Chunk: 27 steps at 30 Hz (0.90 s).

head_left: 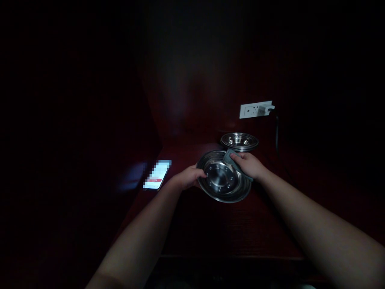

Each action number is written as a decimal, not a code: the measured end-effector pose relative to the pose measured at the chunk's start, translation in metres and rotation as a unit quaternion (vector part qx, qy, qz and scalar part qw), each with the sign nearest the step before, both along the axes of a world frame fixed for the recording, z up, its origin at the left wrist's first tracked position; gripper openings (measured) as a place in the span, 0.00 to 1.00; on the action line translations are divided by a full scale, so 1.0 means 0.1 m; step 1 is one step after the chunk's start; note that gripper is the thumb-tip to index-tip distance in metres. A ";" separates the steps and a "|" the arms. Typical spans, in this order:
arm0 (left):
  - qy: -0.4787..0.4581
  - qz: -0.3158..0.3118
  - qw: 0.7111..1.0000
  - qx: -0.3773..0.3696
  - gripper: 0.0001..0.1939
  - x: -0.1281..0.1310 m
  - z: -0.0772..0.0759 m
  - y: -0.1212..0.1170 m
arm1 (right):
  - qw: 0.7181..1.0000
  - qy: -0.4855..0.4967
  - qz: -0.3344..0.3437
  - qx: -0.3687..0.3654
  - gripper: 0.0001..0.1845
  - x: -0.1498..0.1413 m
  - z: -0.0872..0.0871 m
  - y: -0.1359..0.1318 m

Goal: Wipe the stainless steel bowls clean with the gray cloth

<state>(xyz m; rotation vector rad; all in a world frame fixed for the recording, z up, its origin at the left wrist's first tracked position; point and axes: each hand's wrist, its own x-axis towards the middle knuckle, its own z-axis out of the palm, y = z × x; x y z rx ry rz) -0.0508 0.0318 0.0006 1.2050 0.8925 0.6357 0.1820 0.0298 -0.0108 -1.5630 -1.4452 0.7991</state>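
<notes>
A shiny steel bowl is held up over the dark red table, tilted so its inside faces me. My left hand grips the bowl's left rim, thumb inside and the other fingers hidden beneath. At the upper right rim, my right hand is closed on a grey-green cloth, which is pressed against the bowl's edge. Part of the cloth hangs below the fingers along the rim. Just behind the right hand stands a stack of steel bowls.
A lit phone lies at the table's left edge. On the back wall is a white socket panel with a plug in it, its dark cable hanging down. The table's front edge shows below; the surroundings are very dark.
</notes>
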 end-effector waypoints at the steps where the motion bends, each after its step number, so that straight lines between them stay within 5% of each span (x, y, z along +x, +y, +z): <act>1: 0.002 -0.004 1.000 -0.004 0.20 -0.01 0.01 0.00 | 1.000 0.009 0.006 -0.006 0.19 0.00 0.00 0.00; 16: -0.075 0.051 0.996 0.022 0.20 0.11 -0.15 0.13 | 0.994 0.099 0.039 -0.011 0.19 0.03 -0.08 0.07; 27: -0.179 0.114 0.960 0.181 0.26 0.14 -0.15 0.18 | 0.991 0.056 -0.083 0.085 0.23 0.00 -0.03 0.08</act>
